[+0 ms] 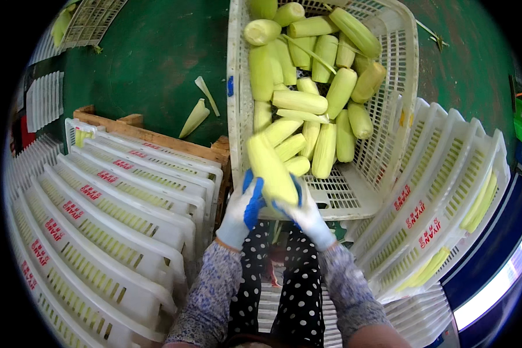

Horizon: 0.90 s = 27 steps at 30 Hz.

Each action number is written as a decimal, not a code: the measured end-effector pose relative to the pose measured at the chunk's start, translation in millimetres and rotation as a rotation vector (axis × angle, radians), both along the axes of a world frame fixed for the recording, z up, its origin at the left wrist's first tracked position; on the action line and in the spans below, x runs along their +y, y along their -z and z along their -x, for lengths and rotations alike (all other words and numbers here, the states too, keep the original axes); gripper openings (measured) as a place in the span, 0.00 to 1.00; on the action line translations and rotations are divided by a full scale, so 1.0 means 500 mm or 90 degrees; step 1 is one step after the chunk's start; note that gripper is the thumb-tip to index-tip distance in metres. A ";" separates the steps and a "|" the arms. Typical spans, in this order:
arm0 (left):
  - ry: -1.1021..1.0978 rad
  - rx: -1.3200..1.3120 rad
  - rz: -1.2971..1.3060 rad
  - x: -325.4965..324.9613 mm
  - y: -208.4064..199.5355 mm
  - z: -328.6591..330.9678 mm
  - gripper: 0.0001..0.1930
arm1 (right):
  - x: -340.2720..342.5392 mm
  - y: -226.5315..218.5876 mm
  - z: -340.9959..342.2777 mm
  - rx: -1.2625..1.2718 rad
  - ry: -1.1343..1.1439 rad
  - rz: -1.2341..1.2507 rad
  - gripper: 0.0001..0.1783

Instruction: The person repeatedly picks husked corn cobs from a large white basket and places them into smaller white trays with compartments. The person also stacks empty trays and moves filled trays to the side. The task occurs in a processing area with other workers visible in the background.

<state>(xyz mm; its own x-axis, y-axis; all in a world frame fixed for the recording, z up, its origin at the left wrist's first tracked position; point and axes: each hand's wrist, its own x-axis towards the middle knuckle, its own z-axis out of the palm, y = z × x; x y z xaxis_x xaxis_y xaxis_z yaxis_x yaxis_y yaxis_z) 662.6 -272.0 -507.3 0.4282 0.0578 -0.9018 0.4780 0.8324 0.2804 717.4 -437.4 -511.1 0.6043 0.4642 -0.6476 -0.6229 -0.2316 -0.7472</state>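
Stacked white slatted plastic crates [110,232] fill the lower left. At upper centre, a white rectangular plastic crate [397,119] contains pale green husk-covered corn ears [325,151]. Over its near end, at centre, one tilted pale green corn ear [268,165] is held between the left hand [242,210] and right hand [305,214], both in white-and-blue gloves.
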 end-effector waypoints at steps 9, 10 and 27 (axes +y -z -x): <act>0.058 -0.132 0.031 0.008 -0.021 0.037 0.27 | 0.218 0.295 -0.350 -0.453 -0.079 0.234 0.49; 0.078 -0.133 0.029 0.007 -0.011 0.040 0.27 | 0.261 0.341 -0.399 -0.403 -0.047 0.263 0.52; 0.328 -0.236 -0.305 -0.101 -0.184 -0.082 0.34 | -0.180 -0.129 -0.105 0.009 -0.096 -0.071 0.46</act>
